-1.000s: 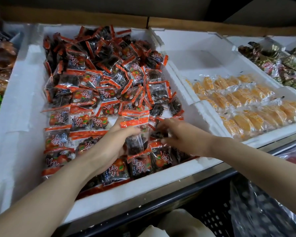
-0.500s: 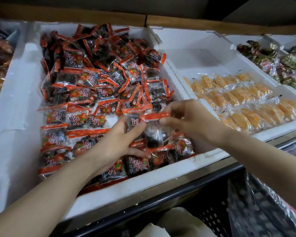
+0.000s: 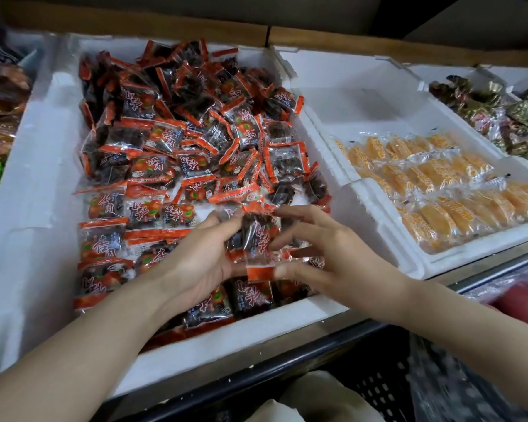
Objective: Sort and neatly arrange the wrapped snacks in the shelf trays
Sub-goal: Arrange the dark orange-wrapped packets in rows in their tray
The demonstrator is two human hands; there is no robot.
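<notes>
A white foam tray (image 3: 250, 327) holds several clear packets with red-orange ends and dark fruit inside, piled loosely at the back (image 3: 192, 95) and laid in rows at the front left (image 3: 104, 239). Both hands are over the tray's front middle. My left hand (image 3: 201, 263) holds a small stack of these packets (image 3: 256, 236) between thumb and fingers. My right hand (image 3: 323, 254) pinches the stack's lower right edge with thumb and fingertips, other fingers spread.
To the right, a second foam tray (image 3: 387, 226) holds rows of orange-yellow packets (image 3: 439, 190). Further right lie green and brown wrapped sweets (image 3: 506, 114). Brown snacks (image 3: 0, 95) sit at far left. A dark plastic crate (image 3: 378, 382) stands below the shelf edge.
The right hand came back from the tray's right side with a packet and brought it onto the stack in the left hand. Both hands now meet lower, over the front middle.
</notes>
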